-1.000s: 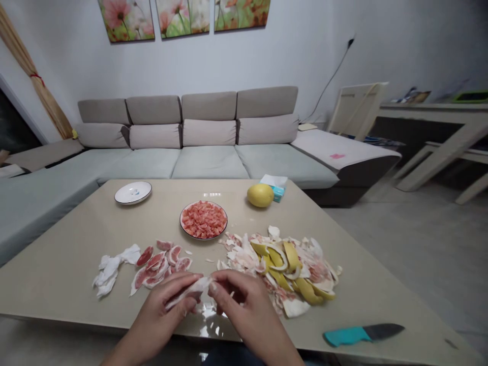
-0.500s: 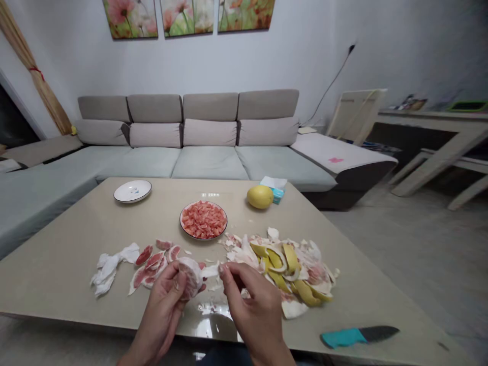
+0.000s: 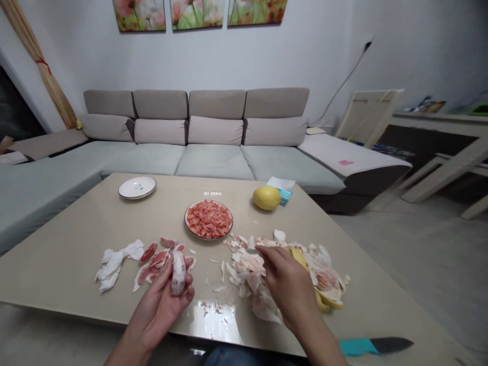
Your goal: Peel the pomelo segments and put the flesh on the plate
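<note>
My left hand (image 3: 168, 300) is closed around a pomelo segment (image 3: 178, 273), its curved white back turned toward me. Just behind it lie several pink pomelo segments (image 3: 155, 260) with membrane on them. My right hand (image 3: 292, 284) is over the heap of pomelo peel and pith (image 3: 249, 269), partly covering the yellow rinds. Its thumb and fingertips are pinched together; whether a scrap of pith is between them I cannot make out. Beyond both hands, a plate (image 3: 185, 223) holds a mound of pink pomelo flesh pieces (image 3: 209, 218).
A whole yellow pomelo (image 3: 267, 197) sits by a blue tissue pack (image 3: 285, 195). A white plate (image 3: 137, 188) stands at the far left, and crumpled tissue (image 3: 112, 269) lies nearer. At the front right edge is a turquoise-handled knife (image 3: 375, 346).
My right hand has moved right, away from the segment, to the peel heap. My left hand has turned the segment and shifted slightly left. The view has swung a little left.
</note>
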A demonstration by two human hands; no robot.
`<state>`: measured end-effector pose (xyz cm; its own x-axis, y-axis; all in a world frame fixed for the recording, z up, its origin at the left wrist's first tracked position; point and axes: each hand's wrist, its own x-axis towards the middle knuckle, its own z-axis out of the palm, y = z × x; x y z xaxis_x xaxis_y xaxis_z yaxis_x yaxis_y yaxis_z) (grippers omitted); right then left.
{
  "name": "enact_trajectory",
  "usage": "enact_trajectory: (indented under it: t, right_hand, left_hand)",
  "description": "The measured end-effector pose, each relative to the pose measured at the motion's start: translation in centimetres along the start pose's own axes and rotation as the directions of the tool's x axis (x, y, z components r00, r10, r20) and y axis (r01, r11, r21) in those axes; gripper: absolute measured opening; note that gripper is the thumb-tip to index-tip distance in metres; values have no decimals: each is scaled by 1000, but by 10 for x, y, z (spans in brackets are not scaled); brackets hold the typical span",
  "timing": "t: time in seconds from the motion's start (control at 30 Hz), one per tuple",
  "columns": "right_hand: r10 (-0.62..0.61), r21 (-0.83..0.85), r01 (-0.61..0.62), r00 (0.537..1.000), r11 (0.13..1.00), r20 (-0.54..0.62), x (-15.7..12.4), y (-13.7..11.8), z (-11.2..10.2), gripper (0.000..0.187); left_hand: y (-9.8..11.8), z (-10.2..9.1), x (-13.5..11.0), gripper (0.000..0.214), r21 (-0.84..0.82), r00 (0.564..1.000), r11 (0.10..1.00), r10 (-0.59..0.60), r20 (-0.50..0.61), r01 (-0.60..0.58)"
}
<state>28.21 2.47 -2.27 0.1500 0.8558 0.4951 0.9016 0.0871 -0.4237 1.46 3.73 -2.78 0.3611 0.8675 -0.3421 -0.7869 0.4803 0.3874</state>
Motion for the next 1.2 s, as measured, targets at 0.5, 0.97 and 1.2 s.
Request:
enact_trajectory:
  t: [0.5, 0.97, 1.2]
  right_hand:
    - [-103, 162, 96, 994, 982, 38, 4, -32, 2, 26]
    - [-300, 582, 255, 954, 773, -19, -29, -114, -5, 17]
    - [-350, 419, 352, 933, 837, -85, -43, -115, 9, 20]
  left_hand:
    - [-11, 7, -22, 29, 497, 974, 842, 143, 174, -212]
    - [-15, 14, -38, 37, 629, 936, 699, 313, 160, -341]
    - [-20, 13, -37, 27, 630, 913, 686, 397, 94, -363]
